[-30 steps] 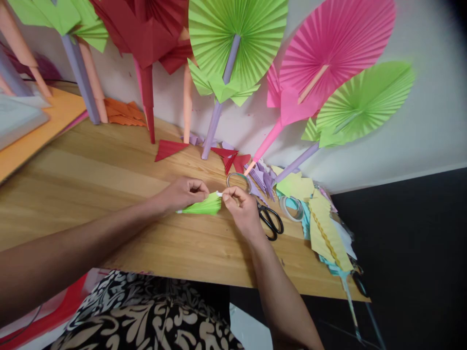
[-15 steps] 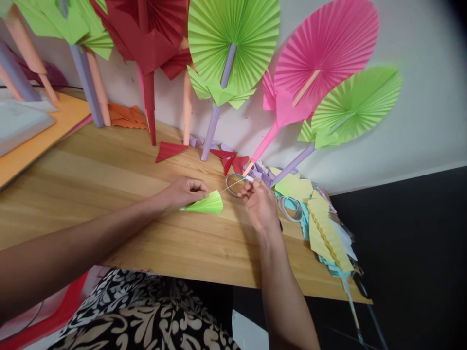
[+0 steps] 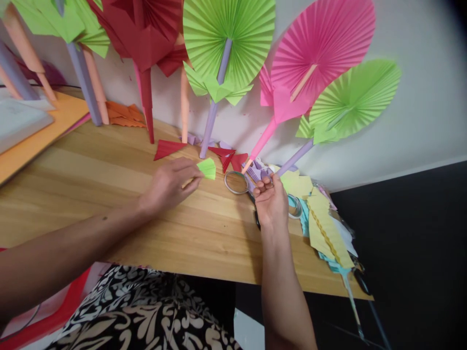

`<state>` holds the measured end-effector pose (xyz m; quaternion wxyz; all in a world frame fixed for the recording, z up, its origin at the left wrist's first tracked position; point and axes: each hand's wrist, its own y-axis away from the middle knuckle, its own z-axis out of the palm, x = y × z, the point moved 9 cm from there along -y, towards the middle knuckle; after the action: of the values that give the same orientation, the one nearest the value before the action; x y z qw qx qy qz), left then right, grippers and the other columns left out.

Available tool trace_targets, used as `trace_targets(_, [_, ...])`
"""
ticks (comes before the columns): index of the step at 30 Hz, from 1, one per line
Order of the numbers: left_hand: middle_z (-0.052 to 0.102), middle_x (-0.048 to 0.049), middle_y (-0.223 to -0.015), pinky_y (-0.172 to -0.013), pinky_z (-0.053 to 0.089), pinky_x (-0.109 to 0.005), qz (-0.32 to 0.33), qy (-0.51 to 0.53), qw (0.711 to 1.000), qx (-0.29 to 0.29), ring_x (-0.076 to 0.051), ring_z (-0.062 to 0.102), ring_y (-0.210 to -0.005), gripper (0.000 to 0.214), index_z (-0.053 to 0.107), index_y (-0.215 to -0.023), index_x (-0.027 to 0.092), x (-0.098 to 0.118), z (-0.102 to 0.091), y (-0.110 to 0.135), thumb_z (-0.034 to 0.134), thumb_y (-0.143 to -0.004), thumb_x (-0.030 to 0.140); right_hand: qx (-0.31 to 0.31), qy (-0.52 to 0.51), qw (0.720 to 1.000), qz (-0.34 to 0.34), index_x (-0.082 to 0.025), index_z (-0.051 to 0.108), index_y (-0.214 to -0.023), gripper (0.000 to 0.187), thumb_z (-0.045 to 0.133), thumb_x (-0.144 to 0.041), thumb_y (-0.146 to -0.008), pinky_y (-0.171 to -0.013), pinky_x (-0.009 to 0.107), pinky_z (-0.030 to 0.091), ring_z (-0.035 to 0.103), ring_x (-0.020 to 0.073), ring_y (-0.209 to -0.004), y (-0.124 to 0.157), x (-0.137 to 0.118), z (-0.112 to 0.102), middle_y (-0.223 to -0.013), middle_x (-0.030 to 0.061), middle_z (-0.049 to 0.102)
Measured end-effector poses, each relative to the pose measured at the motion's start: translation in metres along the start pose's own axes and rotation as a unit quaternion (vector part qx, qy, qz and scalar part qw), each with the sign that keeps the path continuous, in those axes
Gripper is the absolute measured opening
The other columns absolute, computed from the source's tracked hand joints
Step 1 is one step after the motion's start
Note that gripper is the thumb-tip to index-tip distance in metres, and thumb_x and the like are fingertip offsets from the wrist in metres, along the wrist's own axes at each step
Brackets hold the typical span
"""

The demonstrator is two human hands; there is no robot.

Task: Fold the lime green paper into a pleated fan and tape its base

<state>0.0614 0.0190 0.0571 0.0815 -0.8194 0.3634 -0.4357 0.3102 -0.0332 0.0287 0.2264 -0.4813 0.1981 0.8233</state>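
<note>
My left hand [image 3: 173,184] is above the tabletop, its fingers closed at the near end of a small bright green pleated paper piece [image 3: 207,168]. The pleats fan out to the right, past the fingertips. To the right, my right hand [image 3: 270,200] is raised with its palm partly turned up and its fingers curled in toward the thumb. Whatever those fingers hold, if anything, does not show. A roll of tape [image 3: 236,193] lies just left of it. Beside my right wrist, a black handle [image 3: 257,219] is partly hidden.
Large pleated paper fans on rolled stems, including a green fan [image 3: 251,43] and a pink fan [image 3: 339,34], lean along the wall. Red folded paper [image 3: 168,149] lies below. Yellow paper pieces [image 3: 324,223] and another tape roll [image 3: 299,210] are at the right. An orange sheet [image 3: 69,116] lies left.
My left hand has moved up and away from me with the green pleated paper. My right hand has shifted slightly right; the white thing and thin strand at its fingers no longer show.
</note>
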Motion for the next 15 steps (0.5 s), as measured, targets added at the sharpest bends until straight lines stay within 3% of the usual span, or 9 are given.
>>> trace_targets(4, [0.069,-0.008,-0.085,-0.079,0.042,-0.031,0.117,-0.04,0.975,-0.183,-0.019,0.058,-0.081,0.032,0.068,-0.079,0.019,0.03,0.039,0.017,0.046,-0.097,0.034,-0.008,0.001,1.0,-0.009,-0.022,0.055,-0.081,0.025,0.076,-0.037,-0.076,-0.05,0.018,0.043,0.054,0.0049,-0.054,0.0,0.001,0.0,-0.063,-0.01,0.056])
trace_targets(6, [0.068,-0.0079,-0.083,-0.076,0.04,-0.029,0.089,-0.035,0.98,-0.172,-0.019,0.058,-0.081,0.034,0.068,-0.079,0.018,0.026,0.035,0.013,0.045,-0.099,0.035,-0.015,-0.005,1.0,-0.013,-0.022,0.056,-0.08,0.025,0.076,-0.037,-0.077,-0.05,0.017,0.043,0.054,0.0048,-0.054,0.0,0.002,0.0,-0.064,-0.0098,0.056])
trace_targets(8, [0.067,-0.0064,-0.079,-0.071,0.038,-0.027,0.025,-0.032,0.996,-0.08,-0.017,0.057,-0.075,0.033,0.067,-0.077,0.017,0.012,0.013,0.0,0.047,-0.097,0.034,-0.016,-0.015,1.0,-0.014,-0.022,0.057,-0.08,0.024,0.076,-0.036,-0.076,-0.05,0.017,0.044,0.055,0.0046,-0.054,-0.001,0.002,-0.001,-0.064,-0.0096,0.057])
trace_targets(9, [0.066,-0.0057,-0.078,-0.07,0.037,-0.026,0.004,-0.038,0.997,-0.06,-0.016,0.056,-0.073,0.031,0.066,-0.077,0.016,0.005,0.005,-0.005,0.05,-0.095,0.035,-0.015,-0.021,1.0,-0.014,-0.022,0.057,-0.081,0.023,0.076,-0.035,-0.076,-0.05,0.017,0.044,0.055,0.0045,-0.054,-0.002,0.002,-0.001,-0.064,-0.0096,0.057])
trace_targets(11, [0.066,-0.0047,-0.076,-0.066,0.035,-0.026,-0.015,-0.061,0.994,-0.085,-0.016,0.055,-0.07,0.029,0.069,-0.078,0.016,-0.006,0.003,-0.012,0.052,-0.092,0.036,-0.011,-0.028,0.999,-0.012,-0.022,0.057,-0.081,0.023,0.075,-0.034,-0.076,-0.048,0.016,0.043,0.054,0.0041,-0.053,-0.003,0.001,-0.002,-0.063,-0.0098,0.056])
trace_targets(15, [0.072,-0.006,-0.094,-0.077,0.039,-0.026,0.005,-0.103,0.973,-0.206,-0.019,0.062,-0.085,0.025,0.074,-0.093,0.018,-0.013,0.021,-0.014,0.058,-0.088,0.037,-0.011,-0.023,1.0,-0.008,-0.022,0.055,-0.08,0.023,0.073,-0.036,-0.078,-0.047,0.016,0.042,0.051,0.004,-0.05,-0.003,0.0,-0.001,-0.062,-0.0101,0.054])
